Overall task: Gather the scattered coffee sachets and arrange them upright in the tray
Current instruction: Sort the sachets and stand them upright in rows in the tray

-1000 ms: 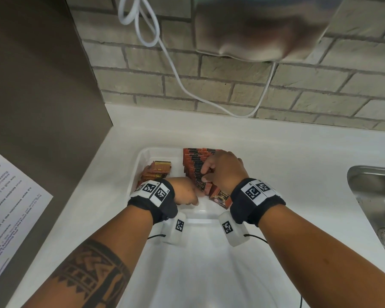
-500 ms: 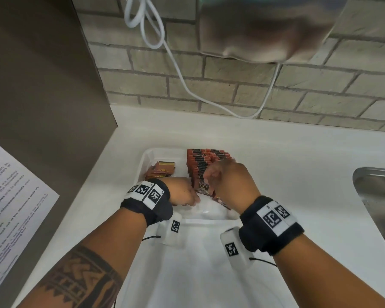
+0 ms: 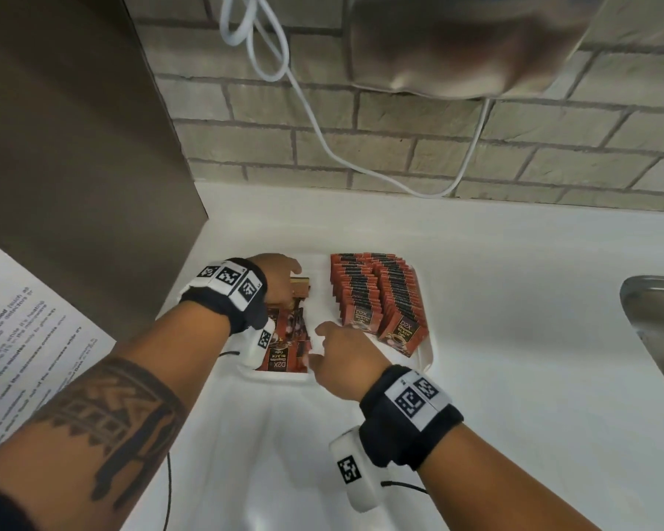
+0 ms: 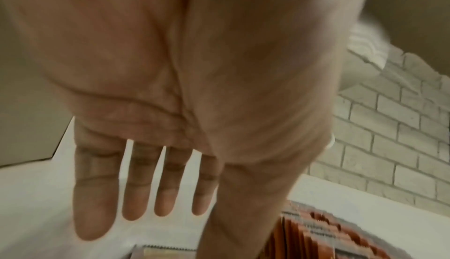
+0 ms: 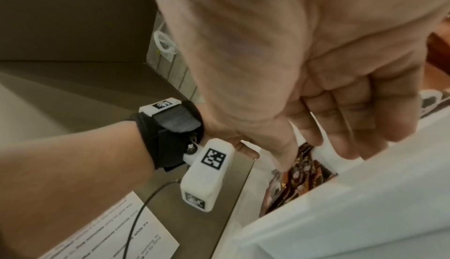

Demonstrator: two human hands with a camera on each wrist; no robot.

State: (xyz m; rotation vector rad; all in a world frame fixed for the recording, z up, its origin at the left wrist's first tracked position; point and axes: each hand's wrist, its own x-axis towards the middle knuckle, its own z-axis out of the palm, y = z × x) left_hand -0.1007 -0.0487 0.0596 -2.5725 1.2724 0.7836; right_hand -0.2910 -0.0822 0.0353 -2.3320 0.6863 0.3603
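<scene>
A white tray sits on the counter. Its right half holds two rows of upright red coffee sachets. In its left half, loose sachets lie flat and leaning, with gold-edged ones behind them. My left hand hovers over the tray's far left, its fingers straight and spread, holding nothing. My right hand is at the tray's near rim with curled fingers right beside the loose sachets; whether it pinches one is hidden.
A brown cabinet wall with a printed notice stands close on the left. A steel sink lies to the right. A brick wall with a white cable and a hanging appliance is behind.
My right hand has left the upright rows and moved left and nearer, to the loose sachets. My left hand has reached farther back over the tray's left side and opened flat.
</scene>
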